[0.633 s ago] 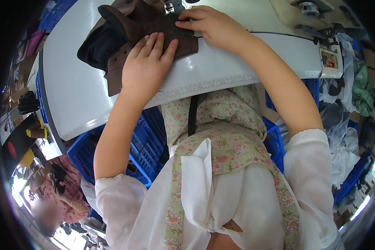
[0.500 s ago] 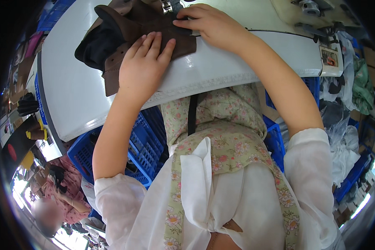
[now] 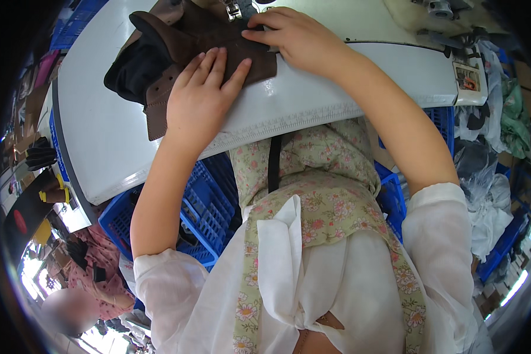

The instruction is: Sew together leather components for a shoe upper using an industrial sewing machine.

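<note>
A brown leather shoe upper (image 3: 251, 52) with stitched edges lies on the white sewing table (image 3: 97, 127). Its black lining (image 3: 133, 68) bulges out at the left. The metal presser foot (image 3: 233, 10) of a sewing machine stands at the upper's far edge; the rest of the machine head is cut off by the frame. My left hand (image 3: 203, 97) rests on the leather with its fingers spread. To the right of the presser foot, my right hand (image 3: 304, 41) touches the upper's far right part with fingertips stretched out and apart.
Blue plastic crates (image 3: 206, 203) stand below the table on both sides of my lap. Clear plastic bags (image 3: 484, 200) hang or lie at the right. A ruler strip (image 3: 277, 125) runs along the table's near edge. Further left, a person in pink (image 3: 103, 265) handles dark pieces.
The shoe upper and both my hands have barely shifted, keeping the same hold. At the lower left, the other person's hands and dark pieces have moved.
</note>
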`<state>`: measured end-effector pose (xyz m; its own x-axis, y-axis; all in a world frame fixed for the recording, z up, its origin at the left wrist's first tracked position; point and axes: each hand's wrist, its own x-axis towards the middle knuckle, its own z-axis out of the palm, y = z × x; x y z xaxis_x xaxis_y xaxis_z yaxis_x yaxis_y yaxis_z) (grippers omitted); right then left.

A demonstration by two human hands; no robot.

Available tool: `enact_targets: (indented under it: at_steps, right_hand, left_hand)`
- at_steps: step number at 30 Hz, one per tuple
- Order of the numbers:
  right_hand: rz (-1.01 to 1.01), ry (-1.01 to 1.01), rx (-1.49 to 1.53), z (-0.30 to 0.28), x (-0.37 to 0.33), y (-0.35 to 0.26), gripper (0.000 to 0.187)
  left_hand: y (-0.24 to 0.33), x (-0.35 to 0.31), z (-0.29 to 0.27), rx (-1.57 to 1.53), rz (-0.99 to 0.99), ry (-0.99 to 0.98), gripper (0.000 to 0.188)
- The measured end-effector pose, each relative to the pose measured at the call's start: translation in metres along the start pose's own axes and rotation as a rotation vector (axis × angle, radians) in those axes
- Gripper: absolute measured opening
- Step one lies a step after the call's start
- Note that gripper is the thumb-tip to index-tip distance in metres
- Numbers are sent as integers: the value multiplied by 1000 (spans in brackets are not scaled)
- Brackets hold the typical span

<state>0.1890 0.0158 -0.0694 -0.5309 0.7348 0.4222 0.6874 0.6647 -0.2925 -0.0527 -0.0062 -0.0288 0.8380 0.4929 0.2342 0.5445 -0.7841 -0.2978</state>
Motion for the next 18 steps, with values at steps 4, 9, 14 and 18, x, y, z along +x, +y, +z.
enact_targets:
  at_steps: [4, 9, 14, 18]
  right_hand:
    - [17, 48, -72, 6, -2, -3, 39]
    - [40, 76, -123, 3, -5, -15, 40]
    - [32, 78, -119, 2, -6, -12, 40]
    - [42, 50, -114, 0, -3, -12, 39]
  left_hand:
    - [0, 1, 0, -6, -1, 11, 56]
    - [-1, 1, -1, -10, 16, 17, 54]
    - [0, 3, -1, -6, 17, 34, 53]
    - [0, 3, 0, -4, 22, 59, 51]
